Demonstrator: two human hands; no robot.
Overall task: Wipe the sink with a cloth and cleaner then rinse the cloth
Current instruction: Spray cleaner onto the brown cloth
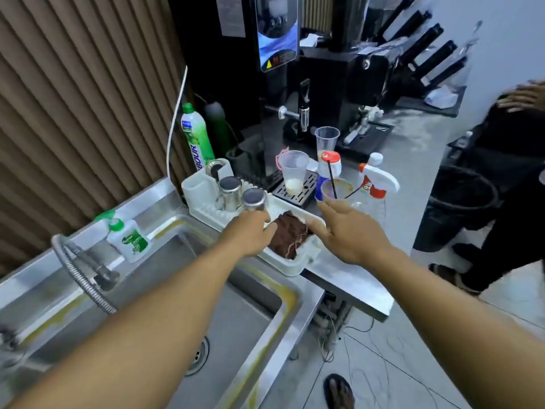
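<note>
1. Both bare forearms reach over the steel sink (206, 290).
2. Left hand (247, 231) and right hand (351, 231), fingers loosely spread, flank the crumpled brown cloth (290, 236); they seem to touch its edges.
3. It lies in a white plastic tray (292, 265), long axis running away between the hands.
4. Steel shakers (241, 196), plastic cups (295, 172) and a spray bottle (374, 184) crowd just beyond the fingertips.

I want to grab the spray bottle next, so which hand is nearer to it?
Right. The right hand is just below and left of the spray bottle, by the cups. The left hand is farther left, beyond the brown cloth in the rack.
</note>
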